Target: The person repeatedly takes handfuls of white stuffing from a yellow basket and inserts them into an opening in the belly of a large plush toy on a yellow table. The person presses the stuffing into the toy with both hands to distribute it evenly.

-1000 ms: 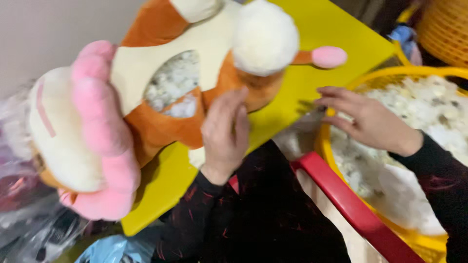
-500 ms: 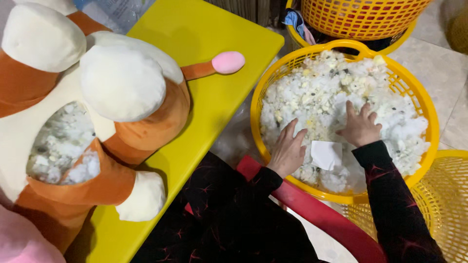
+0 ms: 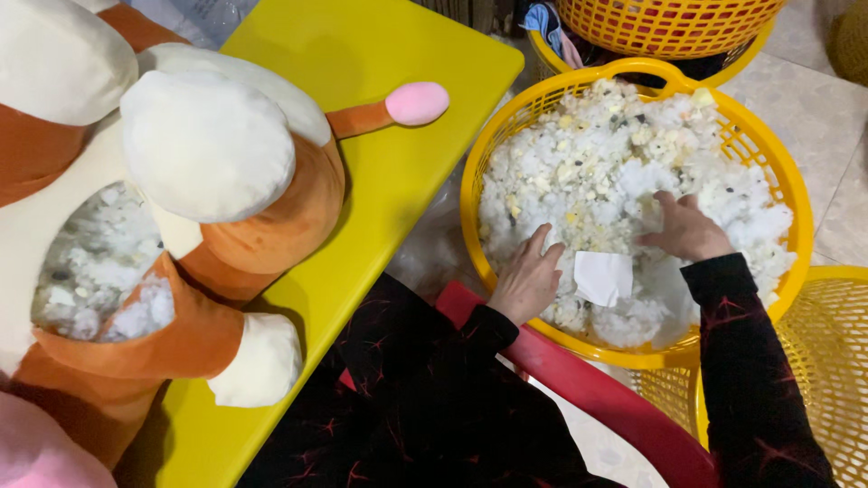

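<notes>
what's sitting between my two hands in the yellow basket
In the head view, a flat white square piece lies on the stuffing in the basket, between the left hand and right hand.

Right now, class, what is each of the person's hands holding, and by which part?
Both the left hand and right hand dig into the white fluffy stuffing in the yellow plastic basket; whether either has closed on a clump cannot be told.

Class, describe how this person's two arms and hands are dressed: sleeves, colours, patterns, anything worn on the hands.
Both arms wear long black sleeves patterned with thin red streaks, reaching to the wrists. The left hand and right hand are bare: no gloves. No rings or watch can be made out.
</notes>
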